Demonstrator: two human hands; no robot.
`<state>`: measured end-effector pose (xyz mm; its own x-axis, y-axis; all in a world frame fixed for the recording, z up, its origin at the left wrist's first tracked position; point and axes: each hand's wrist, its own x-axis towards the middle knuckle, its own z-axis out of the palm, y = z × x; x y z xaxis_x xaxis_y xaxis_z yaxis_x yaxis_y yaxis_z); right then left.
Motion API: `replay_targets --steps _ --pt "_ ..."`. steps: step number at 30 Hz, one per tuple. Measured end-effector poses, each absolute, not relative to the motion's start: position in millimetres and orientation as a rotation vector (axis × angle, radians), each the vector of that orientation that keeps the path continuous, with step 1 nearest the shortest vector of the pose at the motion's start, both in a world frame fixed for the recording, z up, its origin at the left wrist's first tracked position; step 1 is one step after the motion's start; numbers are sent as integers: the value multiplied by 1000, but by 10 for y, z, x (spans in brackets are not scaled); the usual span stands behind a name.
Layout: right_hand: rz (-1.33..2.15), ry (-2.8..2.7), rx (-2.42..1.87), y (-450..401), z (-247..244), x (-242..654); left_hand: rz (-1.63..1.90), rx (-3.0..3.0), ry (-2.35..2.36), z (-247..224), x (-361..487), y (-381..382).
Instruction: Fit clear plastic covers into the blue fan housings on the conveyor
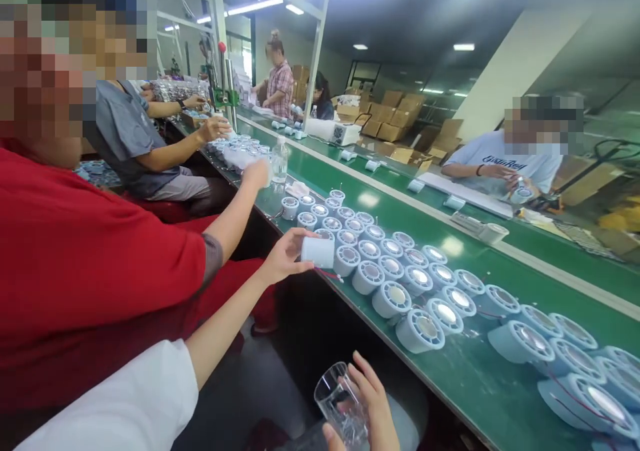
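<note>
My left hand (286, 259) grips a light-blue cylindrical unit (319, 253) by its side, tilted over at the near edge of the bench. Red and dark wires (327, 274) with a small white plug hang beneath it. Low in the view, my right hand (373, 401) is closed around a clear plastic cup (343, 401), its open rim tipped up and left. On the bench beside my left hand stand several similar units (370, 274) in rows, with slotted round tops and shiny centres.
A green conveyor bench (470, 377) runs diagonally, with more units (585, 397) on the right. At my left sits a co-worker in red (100, 271), one arm reaching over the bench. A clear bottle (280, 161) stands farther along. Across the belt sits another person (493, 161).
</note>
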<state>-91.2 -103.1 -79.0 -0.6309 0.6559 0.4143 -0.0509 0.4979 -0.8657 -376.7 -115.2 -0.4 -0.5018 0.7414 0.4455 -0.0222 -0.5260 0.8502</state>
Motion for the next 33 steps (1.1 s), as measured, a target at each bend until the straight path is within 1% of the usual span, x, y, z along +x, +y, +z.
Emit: replay_targets --steps 4,7,9,12,15,25,33 --pt "1201 -2229 -84 -735 -25 -1386 2180 1074 1144 -9 -4025 -900" --pt "1257 -2432 5 -619 428 -1766 2213 1028 1144 -46 -4061 -855" --pt "1230 -2473 2 -577 560 -1988 2214 1006 1149 -82 -4053 -863" --pt "1186 -2467 7 -537 574 -2225 2212 975 1162 -125 -4048 -897" --pt "1227 -2475 -9 -519 538 -2333 2204 954 1167 -142 -4050 -930" --pt "1348 -2531 -37 -529 601 -2383 2229 873 1159 -161 -4003 -1019" --pt "1462 -2419 80 -555 543 -2357 2298 831 1162 -162 -4081 -1085"
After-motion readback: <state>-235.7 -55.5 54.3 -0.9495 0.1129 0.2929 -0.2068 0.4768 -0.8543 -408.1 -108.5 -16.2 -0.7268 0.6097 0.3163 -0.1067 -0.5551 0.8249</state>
